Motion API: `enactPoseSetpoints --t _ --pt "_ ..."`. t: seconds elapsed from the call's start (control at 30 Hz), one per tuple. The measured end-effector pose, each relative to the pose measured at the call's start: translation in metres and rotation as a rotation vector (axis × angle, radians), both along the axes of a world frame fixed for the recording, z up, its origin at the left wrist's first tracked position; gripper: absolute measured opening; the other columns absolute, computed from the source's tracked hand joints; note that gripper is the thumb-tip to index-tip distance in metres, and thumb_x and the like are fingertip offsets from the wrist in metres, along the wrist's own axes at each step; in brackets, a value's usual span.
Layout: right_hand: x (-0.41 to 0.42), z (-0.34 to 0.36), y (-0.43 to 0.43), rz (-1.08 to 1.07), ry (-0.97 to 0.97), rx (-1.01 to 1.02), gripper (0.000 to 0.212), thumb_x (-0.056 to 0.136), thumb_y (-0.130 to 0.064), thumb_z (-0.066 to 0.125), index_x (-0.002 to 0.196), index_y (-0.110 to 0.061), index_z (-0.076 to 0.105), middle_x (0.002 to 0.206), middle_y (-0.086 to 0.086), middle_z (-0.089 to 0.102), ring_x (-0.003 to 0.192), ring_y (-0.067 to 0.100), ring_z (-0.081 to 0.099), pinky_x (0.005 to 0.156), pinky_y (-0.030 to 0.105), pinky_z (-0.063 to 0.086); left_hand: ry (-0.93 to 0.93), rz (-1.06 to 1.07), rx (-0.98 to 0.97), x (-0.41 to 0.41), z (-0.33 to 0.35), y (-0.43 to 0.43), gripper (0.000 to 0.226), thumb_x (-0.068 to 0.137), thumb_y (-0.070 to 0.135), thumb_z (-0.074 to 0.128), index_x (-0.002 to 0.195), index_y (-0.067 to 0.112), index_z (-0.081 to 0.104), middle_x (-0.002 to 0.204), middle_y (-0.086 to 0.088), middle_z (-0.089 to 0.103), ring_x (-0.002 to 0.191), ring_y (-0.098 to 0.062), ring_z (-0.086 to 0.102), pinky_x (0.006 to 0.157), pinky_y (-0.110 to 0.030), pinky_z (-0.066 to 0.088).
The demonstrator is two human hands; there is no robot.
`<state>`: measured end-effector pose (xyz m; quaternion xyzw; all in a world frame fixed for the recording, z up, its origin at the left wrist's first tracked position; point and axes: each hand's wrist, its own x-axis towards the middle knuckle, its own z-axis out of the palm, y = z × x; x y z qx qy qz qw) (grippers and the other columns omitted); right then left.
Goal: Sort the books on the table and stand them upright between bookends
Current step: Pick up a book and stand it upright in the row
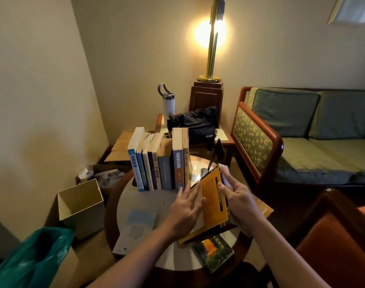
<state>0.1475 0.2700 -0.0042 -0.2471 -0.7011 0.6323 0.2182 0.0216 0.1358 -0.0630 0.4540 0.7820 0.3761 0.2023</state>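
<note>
A row of several books (pixel 156 163) stands upright at the far side of the round table (pixel 148 196). A black bookend (pixel 218 151) stands to the right of the row, with a gap between. My right hand (pixel 237 198) grips an orange-covered book (pixel 213 201), tilted above the table. My left hand (pixel 185 208) rests against that book's left edge, fingers spread. A pale blue book (pixel 136 227) lies flat at the near left. A dark book with an orange picture (pixel 216 251) lies flat at the near edge, and another book (pixel 262 208) lies under my right hand.
An open cardboard box (pixel 81 206) and a green plastic bag (pixel 36 258) sit left of the table. Behind stand a side table with a black bag (pixel 198 123), a white bottle (pixel 168 102) and a lit brass lamp (pixel 212 38). A sofa (pixel 302 129) is at right.
</note>
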Motion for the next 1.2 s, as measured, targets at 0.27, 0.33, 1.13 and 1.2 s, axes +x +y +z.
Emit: enactPoseSetpoints --t 0.27,0.33,1.13,1.2 --pt "-0.036 0.038 0.038 -0.031 0.009 0.02 0.053 0.104 -0.016 0.046 0.152 -0.034 0.035 0.146 -0.003 0.047 0.13 0.021 0.053 0.109 0.054 0.044 0.43 0.004 0.059 -0.071 0.073 0.037 0.073 0.094 0.072 0.022 0.157 0.037 0.01 0.165 0.006 -0.003 0.152 -0.02 -0.009 0.122 -0.047 0.002" --pt "-0.049 0.045 0.048 -0.012 -0.01 0.06 0.052 0.104 -0.016 0.046 0.152 -0.033 0.035 0.153 0.004 0.042 0.134 0.022 0.049 0.111 0.051 0.042 0.557 0.024 0.053 -0.089 0.082 0.049 0.083 0.089 0.077 0.012 0.158 0.03 0.015 0.165 0.002 0.006 0.153 -0.024 -0.003 0.124 -0.048 0.003" --pt "-0.122 0.046 0.123 -0.059 -0.137 0.283 0.053 0.103 -0.012 0.05 0.154 -0.021 0.035 0.159 0.006 0.034 0.14 0.013 0.036 0.099 0.011 0.038 0.702 -0.082 -0.169 -0.182 0.055 0.097 0.085 0.085 0.062 0.062 0.155 0.04 0.019 0.166 0.007 0.007 0.153 -0.029 0.002 0.12 -0.06 0.02" --pt "-0.141 0.041 0.125 -0.073 -0.149 0.305 0.053 0.104 -0.012 0.049 0.154 -0.021 0.035 0.156 0.008 0.038 0.127 0.009 0.047 0.073 -0.001 0.043 0.745 -0.094 -0.136 -0.187 0.052 0.094 0.088 0.084 0.05 0.072 0.155 0.039 0.021 0.166 0.006 0.012 0.153 -0.027 0.008 0.12 -0.058 0.023"
